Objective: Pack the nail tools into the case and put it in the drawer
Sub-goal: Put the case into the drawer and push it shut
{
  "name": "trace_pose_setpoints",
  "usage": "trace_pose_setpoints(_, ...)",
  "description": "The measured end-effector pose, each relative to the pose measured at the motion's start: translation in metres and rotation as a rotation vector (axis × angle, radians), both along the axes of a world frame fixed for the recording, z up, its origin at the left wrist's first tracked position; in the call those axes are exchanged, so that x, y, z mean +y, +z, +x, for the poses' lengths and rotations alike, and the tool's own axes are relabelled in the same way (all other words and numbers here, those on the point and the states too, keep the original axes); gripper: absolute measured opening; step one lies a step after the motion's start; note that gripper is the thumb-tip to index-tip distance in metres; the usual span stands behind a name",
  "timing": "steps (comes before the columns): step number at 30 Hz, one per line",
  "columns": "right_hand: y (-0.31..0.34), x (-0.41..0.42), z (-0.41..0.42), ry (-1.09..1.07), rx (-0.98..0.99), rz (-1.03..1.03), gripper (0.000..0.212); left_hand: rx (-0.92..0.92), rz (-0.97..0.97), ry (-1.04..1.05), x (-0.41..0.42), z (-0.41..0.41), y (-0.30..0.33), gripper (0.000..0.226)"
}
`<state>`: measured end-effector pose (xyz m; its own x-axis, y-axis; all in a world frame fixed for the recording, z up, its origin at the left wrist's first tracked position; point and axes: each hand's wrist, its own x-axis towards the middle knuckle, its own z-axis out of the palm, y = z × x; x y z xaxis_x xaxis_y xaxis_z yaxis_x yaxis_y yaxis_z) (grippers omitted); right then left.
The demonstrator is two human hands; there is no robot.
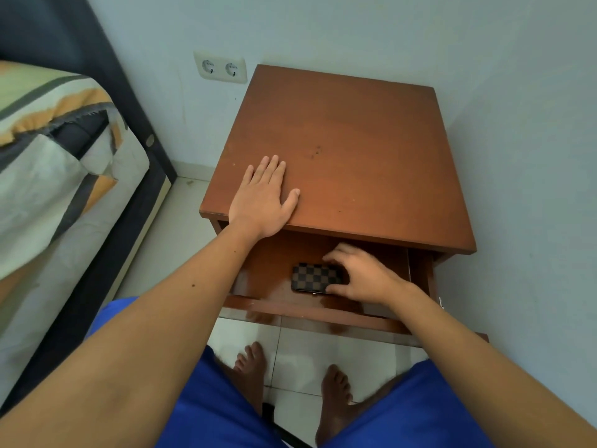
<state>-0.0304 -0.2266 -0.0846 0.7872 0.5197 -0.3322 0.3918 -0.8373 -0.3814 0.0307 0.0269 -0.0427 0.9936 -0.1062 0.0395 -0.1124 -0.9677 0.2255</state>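
Note:
A small checkered brown case [311, 278], closed, lies flat on the floor of the pulled-out drawer [310, 313] of a brown wooden nightstand [355, 150]. My right hand [361, 274] reaches into the drawer and grips the case at its right end, thumb on the near edge, fingers over the far edge. My left hand [263, 197] rests flat, fingers spread, on the nightstand top near its front left corner. No loose nail tools are in view.
A bed [55, 163] with a patterned cover and dark frame stands to the left. A double wall socket [221, 67] sits behind the nightstand. White floor tiles and my bare feet [334, 392] are below the drawer. The wall is close on the right.

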Motion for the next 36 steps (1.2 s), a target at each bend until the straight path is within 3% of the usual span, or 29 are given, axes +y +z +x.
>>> trace_pose_setpoints(3, 0.033, -0.012, -0.022, -0.023, -0.117, 0.231, 0.052, -0.003, -0.002, 0.004, 0.000, 0.001, 0.000, 0.074)
trace_pose_setpoints(5, 0.052, -0.021, -0.042, -0.017, -0.153, 0.327, 0.063, -0.002, 0.001, 0.004, 0.000, 0.002, 0.000, 0.074)
trace_pose_setpoints(8, 0.058, -0.028, -0.060, 0.079, -0.312, 0.151, 0.104, -0.002, 0.005, 0.005, 0.001, 0.002, -0.002, 0.075)
trace_pose_setpoints(11, 0.059, -0.027, -0.059, 0.070, -0.442, 0.064, 0.127, 0.002, 0.011, 0.003, 0.000, 0.002, -0.003, 0.075)
trace_pose_setpoints(14, 0.063, -0.022, -0.049, 0.096, -0.527, -0.020, 0.139, 0.011, 0.017, 0.001, 0.000, 0.002, -0.003, 0.075)
trace_pose_setpoints(18, 0.063, -0.021, -0.036, 0.059, -0.492, -0.066, 0.140, 0.026, 0.032, -0.007, 0.001, 0.002, -0.004, 0.076)
trace_pose_setpoints(24, 0.055, -0.027, -0.016, -0.029, -0.497, -0.009, 0.117, 0.036, 0.043, -0.015, 0.000, 0.003, -0.002, 0.075)
trace_pose_setpoints(33, 0.022, -0.015, 0.000, -0.192, -0.807, 0.129, 0.052, 0.039, 0.040, -0.016, -0.001, 0.003, -0.003, 0.075)
trace_pose_setpoints(36, 0.013, -0.008, 0.001, -0.246, -0.865, 0.112, 0.043, 0.030, 0.033, -0.014, -0.001, 0.003, -0.004, 0.075)
